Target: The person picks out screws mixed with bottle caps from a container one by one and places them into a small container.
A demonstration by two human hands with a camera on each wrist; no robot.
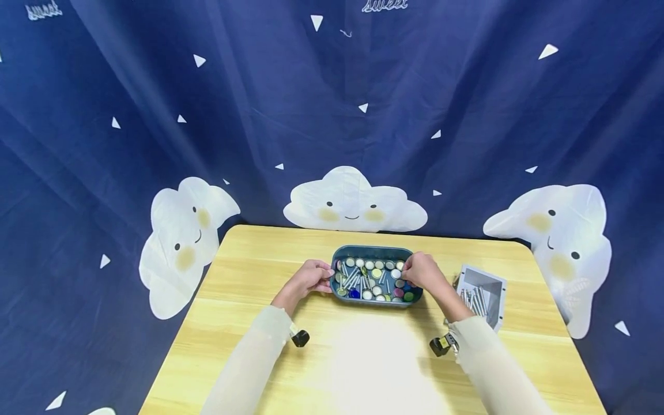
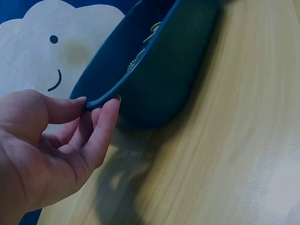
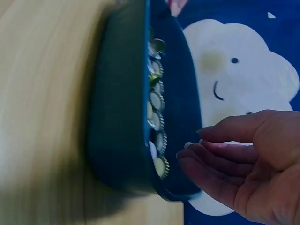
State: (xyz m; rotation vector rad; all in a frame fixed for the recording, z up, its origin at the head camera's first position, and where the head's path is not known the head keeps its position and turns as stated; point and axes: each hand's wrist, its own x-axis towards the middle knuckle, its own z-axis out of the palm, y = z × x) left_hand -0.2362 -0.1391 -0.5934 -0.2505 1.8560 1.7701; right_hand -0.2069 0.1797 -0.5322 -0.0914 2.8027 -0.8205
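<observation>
A dark teal oblong tray [image 1: 373, 252] stands on the table, holding many bottle caps [image 1: 367, 294] in mixed colours and several silver bolts [image 1: 353, 280] lying among them toward its left half. With thumb and fingers, my left hand [image 1: 311, 276] pinches the tray's left end rim, as the left wrist view confirms. My right hand [image 1: 422, 270] is over the tray's right end, its fingertips reaching inside the rim above the caps. In the right wrist view a gap shows between the thumb and the loosely bent fingers [image 3: 206, 183], with no held object visible.
Right of the tray, by my right forearm, a light grey box [image 1: 498, 291] holds several long silver bolts [image 1: 478, 302]. The wooden table [image 1: 270, 239] ends at a dark blue curtain [image 1: 290, 115] with cloud pictures behind it.
</observation>
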